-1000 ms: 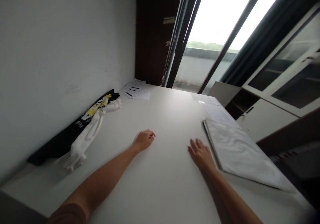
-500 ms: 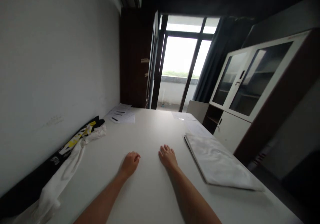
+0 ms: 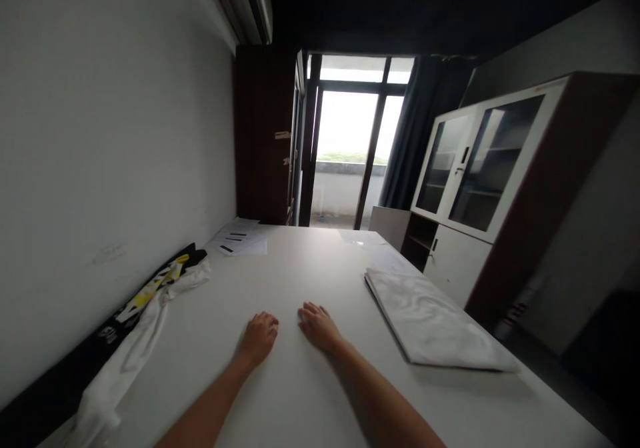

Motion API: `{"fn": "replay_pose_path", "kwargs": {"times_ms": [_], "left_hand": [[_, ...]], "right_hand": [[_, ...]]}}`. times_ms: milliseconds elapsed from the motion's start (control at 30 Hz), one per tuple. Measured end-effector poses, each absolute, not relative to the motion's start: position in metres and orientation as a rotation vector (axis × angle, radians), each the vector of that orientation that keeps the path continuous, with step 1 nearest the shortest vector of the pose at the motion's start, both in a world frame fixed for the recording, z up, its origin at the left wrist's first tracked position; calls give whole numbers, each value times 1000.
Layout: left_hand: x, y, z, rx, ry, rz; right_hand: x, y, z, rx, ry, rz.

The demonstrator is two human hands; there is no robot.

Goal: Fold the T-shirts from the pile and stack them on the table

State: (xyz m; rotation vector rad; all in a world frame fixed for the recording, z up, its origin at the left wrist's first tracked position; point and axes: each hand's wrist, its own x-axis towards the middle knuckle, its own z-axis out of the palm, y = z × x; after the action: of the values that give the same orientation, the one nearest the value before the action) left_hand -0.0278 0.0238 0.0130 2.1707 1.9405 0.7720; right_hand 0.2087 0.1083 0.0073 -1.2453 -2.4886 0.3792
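Note:
My left hand point(image 3: 259, 336) rests palm down on the white tabletop point(image 3: 295, 268), its fingers loosely bent and a little apart, with nothing seen in it. To its right, my right hand point(image 3: 320, 327) lies on the same surface with fingers stretched toward the left hand, also holding nothing. A narrow gap separates the two. Nearest to my right hand is a flat white rectangular piece, seemingly folded cloth point(image 3: 435, 318), with a dark edge underneath. Along the left wall lie a black cloth item with yellow and white markings point(image 3: 145, 295) and a crumpled white strip of material point(image 3: 135, 348).
Printed papers point(image 3: 243, 241) lie at the table's far left, and more sheets point(image 3: 363, 237) at the far right. A white cabinet with glass doors point(image 3: 463, 255) stands beyond the right edge. At the back are a dark wardrobe point(image 3: 263, 168) and a glass door point(image 3: 345, 128).
My right hand has moved left, closer to my left hand. The fingers of my left hand have loosened slightly. The view has tilted up a little.

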Motion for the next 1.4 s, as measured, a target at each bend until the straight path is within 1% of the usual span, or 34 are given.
{"fn": "replay_pose_path", "kwargs": {"times_ms": [133,233,367,433,700,1033,1133,1200,1300,1400], "left_hand": [[-28,22,2,2255,2038,472],[-29,30,0,2213,2100,252],[-30,47,12,2209,2080,106],[-32,53,15,2244,2031,102],[-43,51,0,2306,1864,388],[-43,46,6,2324,1844,426],[-48,51,5,2269,1991,428],[-65,55,11,2175,2174,422],[-121,50,30,1901,2582,472],[-199,19,46,1477,3053,699]], "right_hand": [[215,110,10,-1224,-2516,409],[213,110,11,-1300,-2549,380],[207,104,15,-1411,-2586,383],[207,102,16,-1400,-2598,392],[223,109,11,-1229,-2497,412],[221,111,7,-1211,-2485,381],[222,113,6,-1213,-2486,387],[223,115,4,-1210,-2486,393],[224,117,2,-1210,-2493,395],[224,120,-2,-1184,-2508,372]]}}
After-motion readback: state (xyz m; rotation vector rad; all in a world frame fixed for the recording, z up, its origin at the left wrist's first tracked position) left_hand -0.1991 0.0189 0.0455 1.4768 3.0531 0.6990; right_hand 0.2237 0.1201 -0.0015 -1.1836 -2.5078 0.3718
